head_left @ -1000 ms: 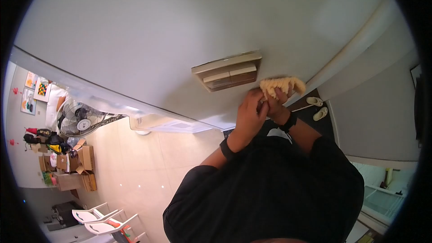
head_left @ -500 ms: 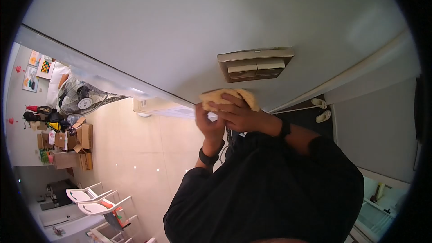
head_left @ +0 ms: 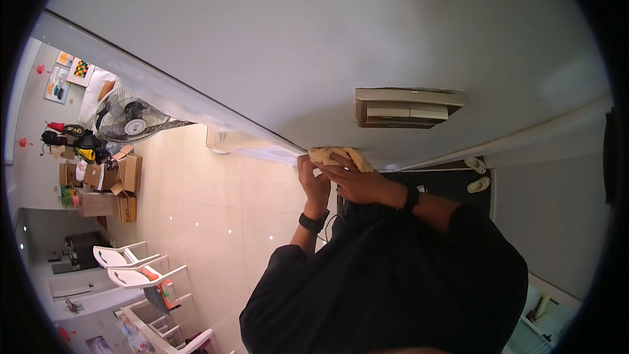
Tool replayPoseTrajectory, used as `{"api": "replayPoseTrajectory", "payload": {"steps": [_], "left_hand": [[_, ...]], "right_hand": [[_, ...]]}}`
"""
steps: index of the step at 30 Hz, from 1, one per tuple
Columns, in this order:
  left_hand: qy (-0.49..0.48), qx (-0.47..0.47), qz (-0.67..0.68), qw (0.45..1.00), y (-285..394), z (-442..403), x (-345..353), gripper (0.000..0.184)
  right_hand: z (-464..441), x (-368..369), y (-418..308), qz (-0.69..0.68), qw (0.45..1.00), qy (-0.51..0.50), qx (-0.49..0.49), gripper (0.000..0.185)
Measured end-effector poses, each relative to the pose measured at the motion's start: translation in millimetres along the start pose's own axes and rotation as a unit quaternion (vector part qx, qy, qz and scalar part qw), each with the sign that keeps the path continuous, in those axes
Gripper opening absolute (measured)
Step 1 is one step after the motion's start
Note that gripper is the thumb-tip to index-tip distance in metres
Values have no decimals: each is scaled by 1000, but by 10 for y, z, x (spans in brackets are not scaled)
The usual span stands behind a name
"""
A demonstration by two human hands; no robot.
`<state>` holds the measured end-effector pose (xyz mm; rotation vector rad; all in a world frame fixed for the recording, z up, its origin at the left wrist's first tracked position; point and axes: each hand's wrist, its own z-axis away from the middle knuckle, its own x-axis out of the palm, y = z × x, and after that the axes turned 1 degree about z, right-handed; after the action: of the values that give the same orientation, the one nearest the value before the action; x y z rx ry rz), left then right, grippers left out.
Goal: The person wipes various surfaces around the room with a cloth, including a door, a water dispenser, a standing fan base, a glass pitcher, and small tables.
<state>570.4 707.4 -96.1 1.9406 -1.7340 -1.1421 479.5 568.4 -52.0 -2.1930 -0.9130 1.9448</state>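
A yellow, fluffy cloth [head_left: 333, 155] is held against the grey-white wall, close to its left edge and below the light switch [head_left: 410, 109]. My right hand [head_left: 359, 182] grips the cloth from the near side, with its fingers laid over it. At the cloth's left end, my left hand [head_left: 316, 185] has its fingers curled on the cloth beside the wall edge; its fingertips are partly hidden. Both wrists wear dark bands.
To the left stand a fan [head_left: 131, 119], cardboard boxes [head_left: 128, 174] and white chairs [head_left: 134, 276] on the tiled floor [head_left: 209, 216]. A pair of light shoes [head_left: 478, 185] lies on a dark mat at right. The wall [head_left: 295, 59] fills the upper view.
Both hands and the cloth have shifted left relative to the light switch, toward the wall's edge. The camera view has turned slightly, so the switch appears farther right and lower.
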Motion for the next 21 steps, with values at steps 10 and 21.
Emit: {"api": "replayPoseTrajectory", "payload": {"steps": [10, 21], "left_hand": [[87, 81, 116, 986, 678, -407, 259, 32], [-115, 234, 154, 953, 843, -133, 1150, 34]], "right_hand": [[244, -518, 53, 195, 946, 249, -76, 49], [1322, 485, 994, 277, 905, 322, 7, 36]]}}
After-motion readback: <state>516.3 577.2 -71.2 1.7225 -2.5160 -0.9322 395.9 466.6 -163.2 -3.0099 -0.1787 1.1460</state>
